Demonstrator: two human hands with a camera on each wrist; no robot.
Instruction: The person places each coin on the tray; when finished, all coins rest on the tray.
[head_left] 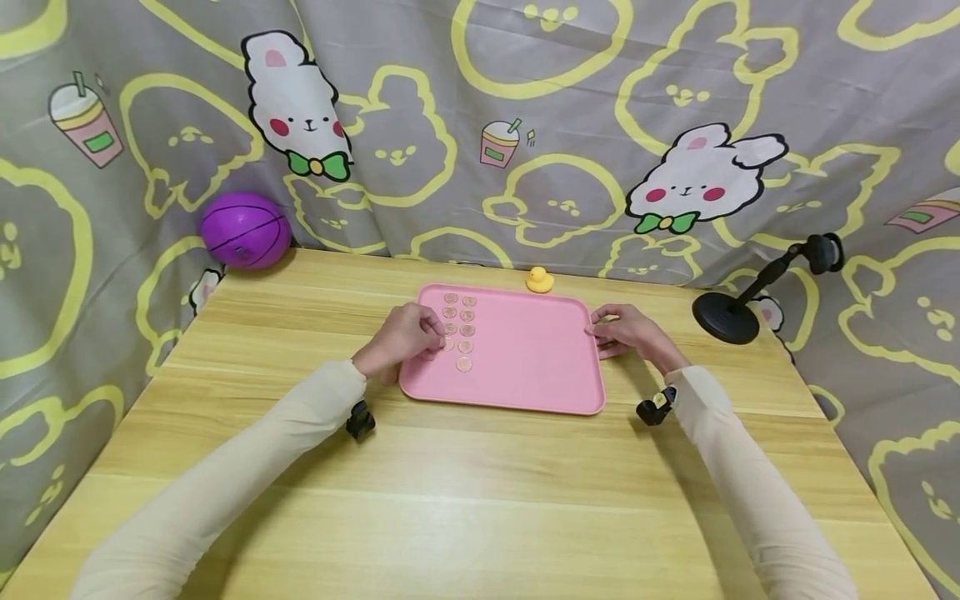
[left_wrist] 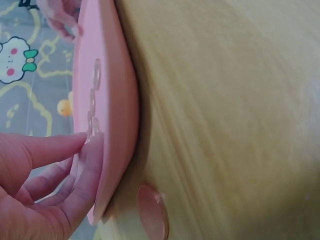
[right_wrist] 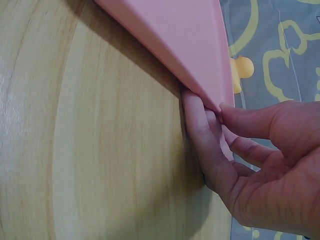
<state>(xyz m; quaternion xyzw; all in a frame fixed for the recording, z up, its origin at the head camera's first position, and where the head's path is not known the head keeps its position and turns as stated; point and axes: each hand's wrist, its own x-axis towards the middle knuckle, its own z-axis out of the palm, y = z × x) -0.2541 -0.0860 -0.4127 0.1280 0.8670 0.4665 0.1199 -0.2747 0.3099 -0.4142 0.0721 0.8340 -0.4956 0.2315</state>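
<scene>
A pink rectangular tray (head_left: 525, 350) lies on the table, with two columns of round coins (head_left: 464, 364) along its left side. My left hand (head_left: 408, 337) reaches over the left rim and pinches a coin (head_left: 448, 343) between thumb and fingertips, low at the left column's near end. In the left wrist view, the thumb and index tips nearly meet just above the tray's surface. My right hand (head_left: 630, 331) grips the tray's right rim. Its thumb rests on top and its fingers are beneath, as the right wrist view shows.
A copper-coloured disc (left_wrist: 153, 212) lies on the table beside the tray. Behind the tray sits a yellow rubber duck (head_left: 539, 280). A purple ball (head_left: 245, 231) stands at the back left, a black stand (head_left: 726, 318) at the back right. A patterned curtain (head_left: 420, 125) surrounds the table.
</scene>
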